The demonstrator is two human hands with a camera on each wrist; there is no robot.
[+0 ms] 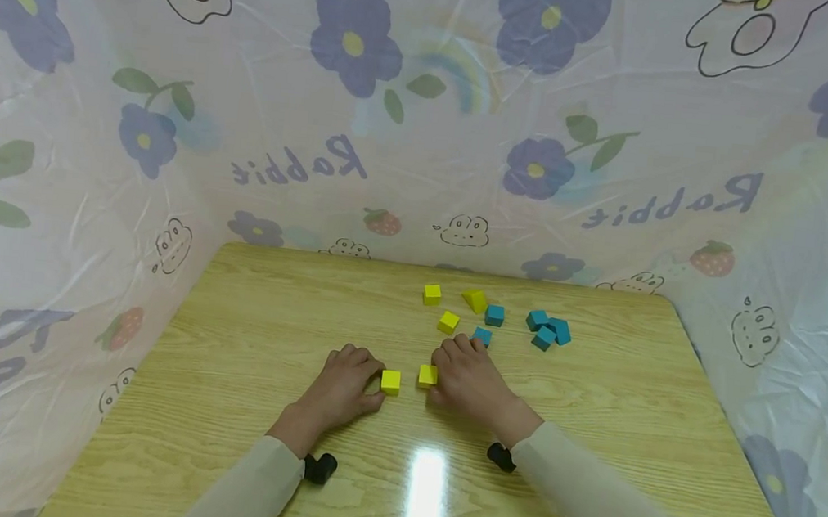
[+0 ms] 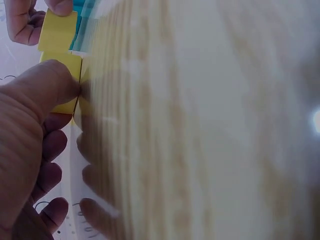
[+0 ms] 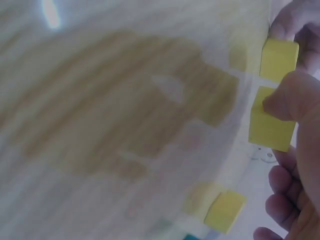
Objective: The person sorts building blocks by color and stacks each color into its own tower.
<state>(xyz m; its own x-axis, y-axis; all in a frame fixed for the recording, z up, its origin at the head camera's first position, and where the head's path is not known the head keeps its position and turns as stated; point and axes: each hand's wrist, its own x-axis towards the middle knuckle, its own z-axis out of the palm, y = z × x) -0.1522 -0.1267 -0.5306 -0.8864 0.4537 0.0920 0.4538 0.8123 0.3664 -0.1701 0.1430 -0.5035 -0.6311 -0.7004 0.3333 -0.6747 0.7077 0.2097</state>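
Near the middle of the table in the head view, my left hand [image 1: 344, 384] pinches a yellow cube [image 1: 391, 383] between thumb and fingers. In the left wrist view the thumb lies across that cube's face, with the other fingers curled below. My right hand [image 1: 470, 381] holds another yellow cube [image 1: 427, 376] a short way to the right. The right wrist view shows the thumb pressed on the right cube [image 3: 270, 132] and the left hand's cube [image 3: 280, 60] beyond it. A small gap separates the two cubes in the head view. A blue cube [image 1: 482, 335] sits just beyond the right fingers.
Behind the hands lie two yellow cubes [image 1: 431, 295] [image 1: 449, 321] and a yellow triangular block [image 1: 475, 300]. Another blue cube [image 1: 494, 316] is beside them, and a cluster of blue blocks [image 1: 537, 320] lies farther right. Patterned cloth [image 1: 422, 169] hangs around the wooden table [image 1: 269, 311].
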